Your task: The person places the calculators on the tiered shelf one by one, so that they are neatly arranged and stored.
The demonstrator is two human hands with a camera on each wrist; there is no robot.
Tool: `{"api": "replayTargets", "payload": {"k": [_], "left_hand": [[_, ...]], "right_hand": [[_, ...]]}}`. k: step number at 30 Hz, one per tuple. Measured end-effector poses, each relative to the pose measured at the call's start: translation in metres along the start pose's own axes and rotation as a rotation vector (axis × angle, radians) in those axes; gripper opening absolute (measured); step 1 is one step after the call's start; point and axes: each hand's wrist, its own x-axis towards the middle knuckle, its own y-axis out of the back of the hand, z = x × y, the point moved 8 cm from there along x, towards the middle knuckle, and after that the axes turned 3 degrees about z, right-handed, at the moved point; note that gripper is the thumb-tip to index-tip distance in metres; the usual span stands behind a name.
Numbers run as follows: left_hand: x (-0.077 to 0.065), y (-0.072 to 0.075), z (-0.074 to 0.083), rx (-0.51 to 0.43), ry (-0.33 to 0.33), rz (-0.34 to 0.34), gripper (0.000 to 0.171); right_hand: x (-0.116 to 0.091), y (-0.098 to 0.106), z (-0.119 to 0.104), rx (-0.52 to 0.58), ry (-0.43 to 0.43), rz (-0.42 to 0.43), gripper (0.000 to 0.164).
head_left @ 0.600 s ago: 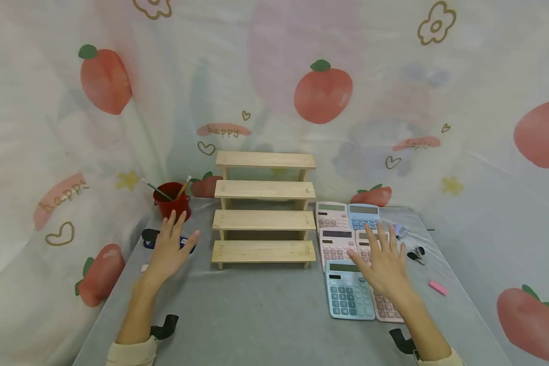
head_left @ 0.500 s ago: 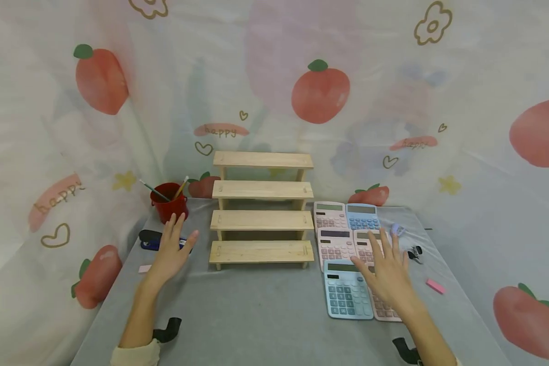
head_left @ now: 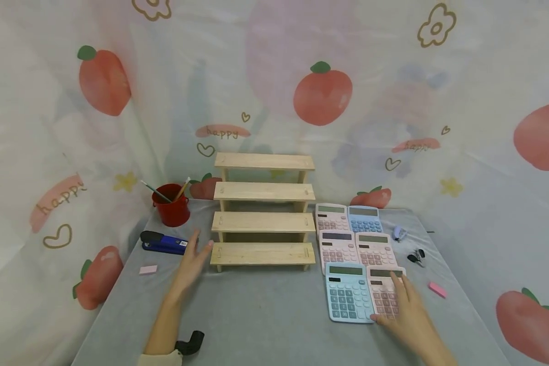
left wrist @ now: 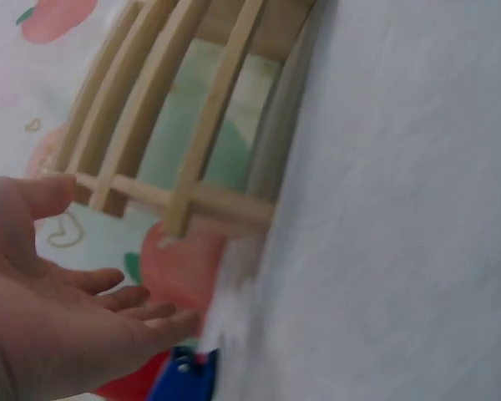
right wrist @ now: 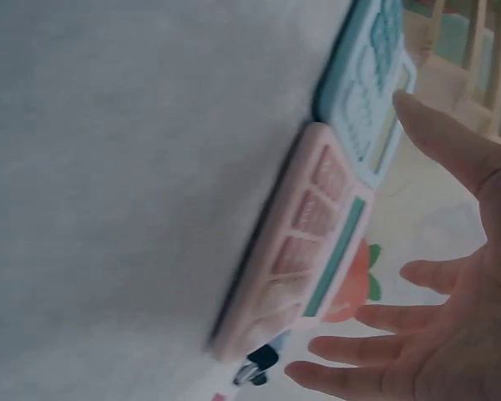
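Observation:
My right hand (head_left: 409, 315) hovers with spread fingers over the front pink calculator (head_left: 383, 292), thumb near its lower left corner. In the right wrist view that pink calculator (right wrist: 296, 242) lies beside the front blue calculator (right wrist: 363, 92), with the hand apart from both. Behind them lie several more calculators, among them a pink one (head_left: 375, 249) and a blue one (head_left: 365, 219). My left hand (head_left: 189, 267) is held out with relaxed fingers, holding nothing, left of the stepped wooden rack (head_left: 263, 252). The blue stapler (head_left: 164, 243) lies just beyond it.
A red bucket (head_left: 174, 211) with two pencils stands at the back left. A pale pink eraser (head_left: 148, 269) lies before the stapler. Right of the calculators are a light purple clip-like item (head_left: 399, 233), black binder clips (head_left: 416, 256) and a pink eraser (head_left: 437, 290). A patterned cloth backs the table.
My right hand has come down and back toward the front pink calculator, uncovering the ones behind. My left hand has moved right and nearer, off the stapler, toward the rack.

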Motion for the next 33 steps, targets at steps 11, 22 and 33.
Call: {"api": "replayTargets", "payload": {"k": [11,22,33], "left_hand": [[-0.007,-0.03,-0.034,-0.5,0.118,0.124,0.067],[-0.01,-0.026,-0.036,-0.629,0.121,0.234,0.067],[-0.009,-0.023,-0.035,-0.664,0.082,0.25,0.073]], "right_hand": [[-0.01,-0.026,0.031,-0.003,-0.153,-0.106,0.143],[-0.002,-0.031,0.041,-0.003,-0.229,-0.135,0.152],[0.0,-0.001,0.022,0.049,-0.235,-0.021,0.144]]}}
